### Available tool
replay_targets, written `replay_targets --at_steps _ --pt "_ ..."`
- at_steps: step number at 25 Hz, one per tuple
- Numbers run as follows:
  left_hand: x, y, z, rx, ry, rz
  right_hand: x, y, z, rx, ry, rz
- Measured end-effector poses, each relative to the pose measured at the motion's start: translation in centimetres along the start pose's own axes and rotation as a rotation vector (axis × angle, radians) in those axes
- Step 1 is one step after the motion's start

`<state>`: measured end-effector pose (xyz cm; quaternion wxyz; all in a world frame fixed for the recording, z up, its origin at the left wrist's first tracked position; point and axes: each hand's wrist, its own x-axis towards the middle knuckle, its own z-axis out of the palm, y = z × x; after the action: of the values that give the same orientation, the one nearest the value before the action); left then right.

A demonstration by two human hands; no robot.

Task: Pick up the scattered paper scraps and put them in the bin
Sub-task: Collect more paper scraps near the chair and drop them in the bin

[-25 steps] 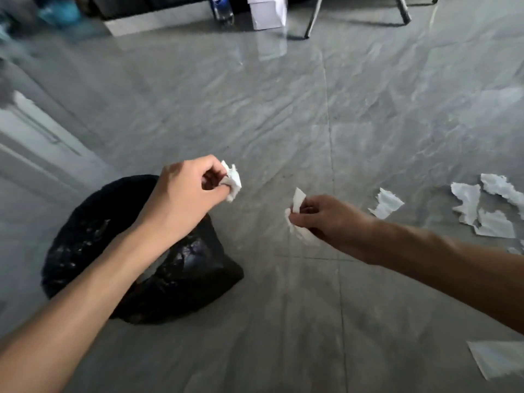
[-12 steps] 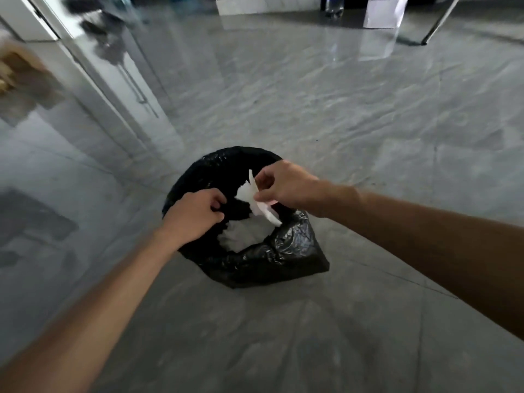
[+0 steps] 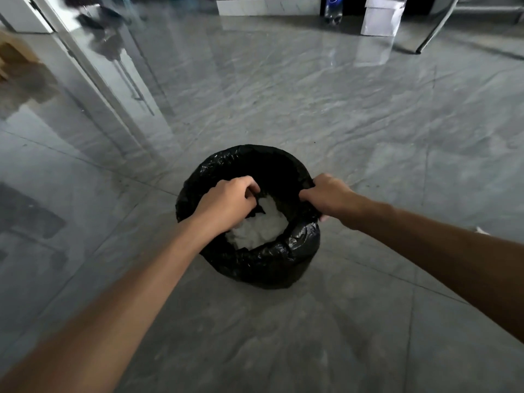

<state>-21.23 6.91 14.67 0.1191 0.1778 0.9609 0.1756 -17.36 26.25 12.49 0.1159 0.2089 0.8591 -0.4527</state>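
A person's left hand (image 3: 226, 204) curls over the black-lined bin (image 3: 255, 268); white paper scraps (image 3: 258, 231) lie beneath its fingers. The right hand (image 3: 326, 197) grips the liner's rim.

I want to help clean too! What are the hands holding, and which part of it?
Both grab the black bin bag by its rim: the left hand on the left side, the right hand on the right side. Neither shows paper.

The bin (image 3: 255, 268) wears a glossy black liner holding white paper scraps (image 3: 256, 229). The floor (image 3: 312, 114) is grey tile with pale marble streaks. Far off stand a white box (image 3: 381, 19) and a blue-labelled bottle (image 3: 332, 7).
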Motion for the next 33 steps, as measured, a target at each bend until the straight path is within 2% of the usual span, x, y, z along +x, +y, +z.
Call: replay_targets --at_steps 7,10,14,17,21,26,29,33 --pt "0.2 9.8 3.4 0.01 -0.061 0.217 -5.3 8.8 -9.3 0.03 0.11 0.144" --pt "-0.5 14.3 5.3 0.017 -0.142 0.313 -7.7 12.6 -11.3 0.157 0.128 0.181" --pt "-1.6 20.4 6.6 0.02 -0.246 0.419 -10.4 15.7 -13.5 0.404 0.028 0.157" --pt "-2.7 25.3 7.5 0.063 -0.29 0.53 -13.3 18.0 -16.3 0.465 0.083 0.165" --pt "-6.1 33.4 11.5 0.108 -0.408 0.765 -20.4 25.0 -19.4 0.478 0.215 0.298" --pt "-13.6 40.6 20.0 0.401 -0.67 1.113 -30.7 34.3 -18.3 0.532 0.341 0.522" --pt "-17.1 42.4 23.9 0.482 -0.741 1.254 -36.7 39.6 -16.3 0.433 0.415 0.615" --pt "-18.5 41.6 30.1 0.539 -0.728 1.285 -43.7 46.0 -10.8 -0.077 0.377 0.836"
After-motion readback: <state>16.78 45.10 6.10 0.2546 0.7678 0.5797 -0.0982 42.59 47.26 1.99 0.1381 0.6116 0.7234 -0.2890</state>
